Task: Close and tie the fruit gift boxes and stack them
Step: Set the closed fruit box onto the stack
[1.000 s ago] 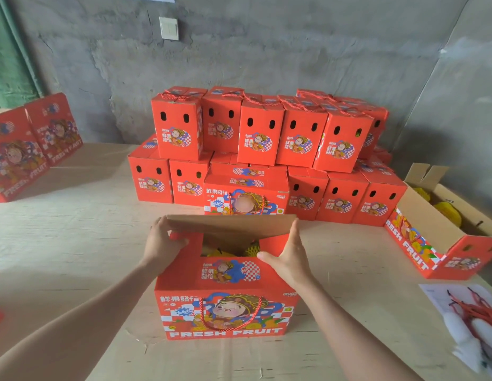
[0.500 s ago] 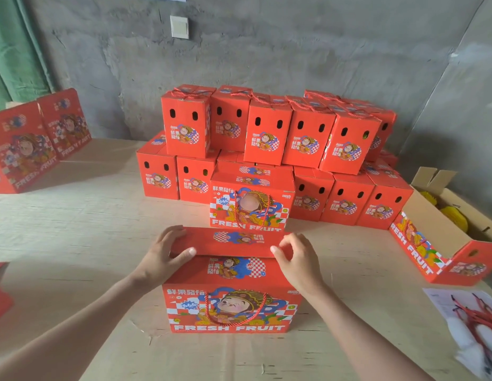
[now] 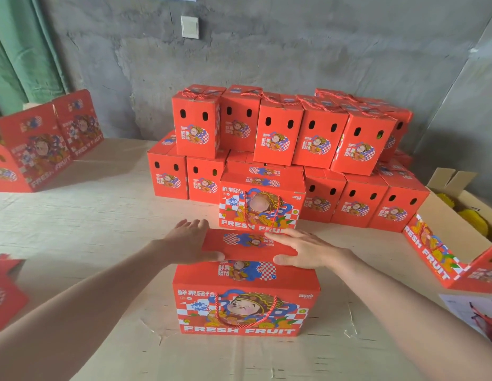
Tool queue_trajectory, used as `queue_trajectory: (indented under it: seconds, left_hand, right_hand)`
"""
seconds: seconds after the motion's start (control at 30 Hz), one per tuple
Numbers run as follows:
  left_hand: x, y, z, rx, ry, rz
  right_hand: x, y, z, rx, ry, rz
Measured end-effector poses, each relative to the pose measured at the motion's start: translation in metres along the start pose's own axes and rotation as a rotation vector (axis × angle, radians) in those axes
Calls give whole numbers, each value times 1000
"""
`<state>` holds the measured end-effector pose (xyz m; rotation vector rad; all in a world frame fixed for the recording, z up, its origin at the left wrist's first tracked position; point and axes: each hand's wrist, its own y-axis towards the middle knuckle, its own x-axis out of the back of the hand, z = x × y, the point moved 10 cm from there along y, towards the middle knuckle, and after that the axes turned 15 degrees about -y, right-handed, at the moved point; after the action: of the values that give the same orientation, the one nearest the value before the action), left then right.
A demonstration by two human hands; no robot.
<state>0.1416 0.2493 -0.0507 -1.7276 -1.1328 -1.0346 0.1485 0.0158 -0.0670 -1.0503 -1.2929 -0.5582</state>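
Red cartons (image 3: 47, 144) stand well to the left of the fruit gift box (image 3: 246, 306). The box sits on the pale surface (image 3: 102, 215) straight in front of the person, with its long axis running side to side across them.

The left hand (image 3: 190, 243) lies flat on the left end of the box's top flap (image 3: 247, 247), fingers straight and close together, thumb along the flap's front edge. The right hand (image 3: 302, 251) presses the flap's right end, fingers straight and slightly spread. Neither hand grips anything.

The flap looks to be down or nearly so, and no tie is made yet. The box's red rope handle (image 3: 216, 306) hangs on its front face, on the person's side of both hands. Tying would probably mean drawing the hands back towards the body.

Just beyond the box stands a second gift box (image 3: 262, 199), and behind that is the stack of finished boxes (image 3: 280, 138). Stacking would therefore be a lift straight ahead, one hand at each end.

Well to the right of the box, an open carton (image 3: 437, 243) shows yellow fruit. Loose red cords (image 3: 484, 323) lie on a white sheet nearer the right arm, so the right hand is the closer of the two to them.
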Motion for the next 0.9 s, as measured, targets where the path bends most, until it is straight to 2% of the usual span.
queue_trajectory:
  seconds: [0.1,0.23,0.4,0.7,0.9]
  left_hand:
    - [-10,6,-13,-91,99,35]
    - [-9,9,-18,-187,156,-37]
    - [-10,13,-17,-192,155,-48]
    - [-12,15,-18,-197,207,3]
    - [-10,13,-17,-196,145,-10]
  right_hand:
    - [1,-2,1,-15,-58,-81]
    - [5,-4,5,-5,-156,-145]
    - [11,-4,9,26,-225,-198]
    - [15,-4,11,54,-251,-189]
    - [14,-4,10,27,-183,-180]
